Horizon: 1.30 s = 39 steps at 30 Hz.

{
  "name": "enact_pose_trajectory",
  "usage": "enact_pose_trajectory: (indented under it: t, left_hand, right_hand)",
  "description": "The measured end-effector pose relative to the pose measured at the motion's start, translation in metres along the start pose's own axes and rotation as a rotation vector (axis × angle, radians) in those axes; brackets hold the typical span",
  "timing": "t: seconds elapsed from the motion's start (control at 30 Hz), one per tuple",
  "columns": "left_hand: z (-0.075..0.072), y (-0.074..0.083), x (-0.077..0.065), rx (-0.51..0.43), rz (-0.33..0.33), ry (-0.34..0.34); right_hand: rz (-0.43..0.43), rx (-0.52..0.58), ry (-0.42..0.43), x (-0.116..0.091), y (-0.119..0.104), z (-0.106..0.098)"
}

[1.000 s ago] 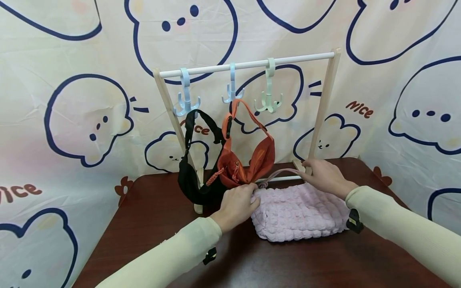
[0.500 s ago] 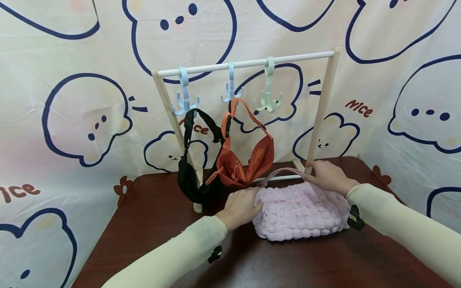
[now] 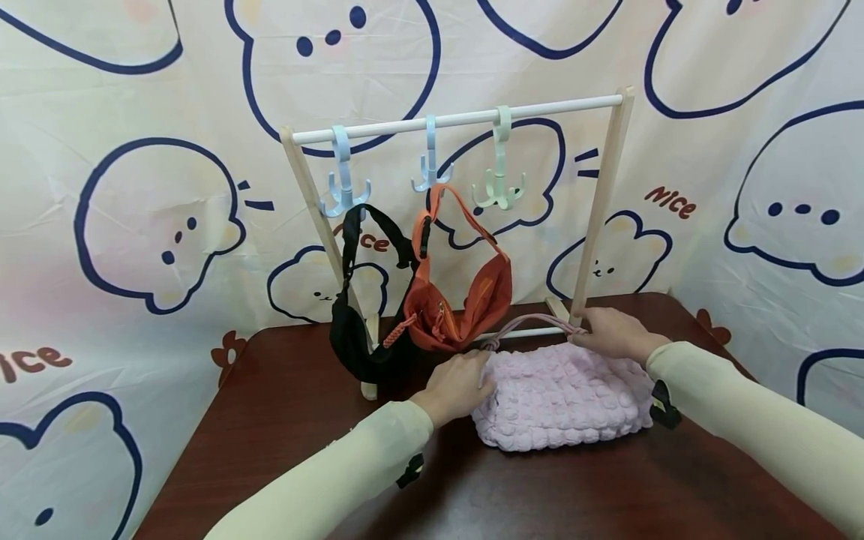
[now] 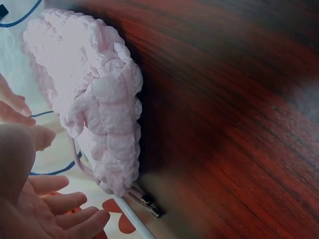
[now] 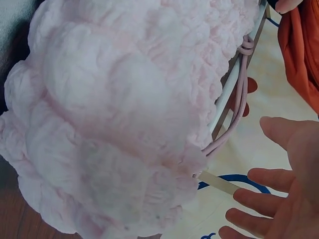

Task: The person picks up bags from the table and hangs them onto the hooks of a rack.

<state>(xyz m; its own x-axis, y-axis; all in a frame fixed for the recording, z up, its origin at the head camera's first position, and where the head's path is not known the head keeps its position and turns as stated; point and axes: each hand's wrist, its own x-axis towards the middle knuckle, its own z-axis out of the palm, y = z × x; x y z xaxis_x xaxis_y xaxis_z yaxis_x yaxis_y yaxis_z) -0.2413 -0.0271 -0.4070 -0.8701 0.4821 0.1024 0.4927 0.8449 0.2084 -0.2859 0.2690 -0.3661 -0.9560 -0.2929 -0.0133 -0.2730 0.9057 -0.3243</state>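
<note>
A puffy pink quilted bag (image 3: 567, 401) lies on the table, its thin pink strap (image 3: 532, 318) arching up behind it. At the bag's left end is my left hand (image 3: 457, 386); the left wrist view shows its fingers (image 4: 65, 201) spread and relaxed, with nothing in them. My right hand (image 3: 617, 334) is at the upper right of the bag, beside the strap's end. In the right wrist view its fingers (image 5: 261, 201) are extended and apart, close to the strap (image 5: 241, 94) but not around it.
A wooden rack with a white top bar (image 3: 466, 118) stands behind. Blue hooks (image 3: 342, 176) and a green hook (image 3: 499, 161) hang from it. A black bag (image 3: 351, 341) and an orange bag (image 3: 459, 307) hang at left. The brown table (image 3: 283, 420) meets patterned cloth walls.
My left hand has shifted slightly right along the bag's left end. My right hand has moved a little down and right, and more of the strap shows beside its fingers.
</note>
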Motion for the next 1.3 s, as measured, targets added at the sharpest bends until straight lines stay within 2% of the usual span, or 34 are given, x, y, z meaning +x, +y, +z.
enact_pose_trajectory:
  t: [0.13, 0.53, 0.8, 0.97, 1.17, 1.3]
  left_hand:
    - [0.002, 0.003, 0.003, -0.003, -0.001, -0.031]
    - [0.012, 0.008, 0.016, 0.038, -0.023, -0.047]
    - [0.017, 0.008, 0.024, 0.005, -0.049, -0.086]
    - [0.019, 0.006, 0.027, -0.013, -0.063, -0.134]
    - [0.018, 0.002, 0.027, -0.028, -0.038, -0.183]
    - [0.017, -0.001, 0.028, -0.011, -0.015, -0.178]
  right_hand:
    - [-0.016, -0.029, -0.024, 0.002, 0.002, 0.003]
    - [-0.036, -0.127, -0.054, -0.001, 0.001, 0.008]
    - [-0.016, -0.105, -0.115, 0.000, 0.002, 0.010]
    - [0.017, -0.083, -0.174, 0.001, 0.001, 0.010]
    - [0.038, -0.047, -0.226, -0.001, 0.001, 0.010]
    - [0.021, -0.034, -0.223, 0.000, 0.002, 0.010]
